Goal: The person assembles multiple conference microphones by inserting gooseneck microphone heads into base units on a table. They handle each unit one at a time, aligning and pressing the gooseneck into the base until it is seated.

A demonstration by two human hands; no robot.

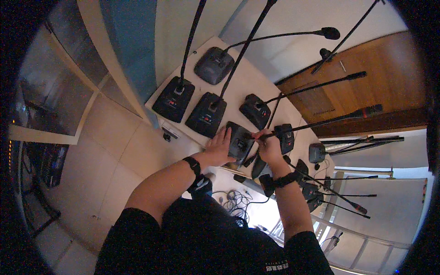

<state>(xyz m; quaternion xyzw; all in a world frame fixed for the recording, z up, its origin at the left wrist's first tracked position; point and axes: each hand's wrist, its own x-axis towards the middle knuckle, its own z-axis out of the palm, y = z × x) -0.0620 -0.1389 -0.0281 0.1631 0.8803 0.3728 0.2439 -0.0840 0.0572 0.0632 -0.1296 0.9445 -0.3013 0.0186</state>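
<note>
A black desktop gooseneck microphone has its square base (239,143) near the front edge of the table. My left hand (219,149) grips that base from its left side, fingers over the edge. My right hand (270,149) is closed round the lower end of its gooseneck (316,123), close to the base; the stem reaches out to the right. The exact joint of stem and base is partly hidden by my fingers. Just left of it stand two more microphone bases, one black (206,114) and another (173,100), with stems rising toward the top.
More gooseneck microphones crowd the pale table (183,68), including one at the back (214,65), one in the middle (255,111) and several at the right (311,192). A tangle of cables (233,204) lies below the front edge. Wooden panelling (353,87) stands behind.
</note>
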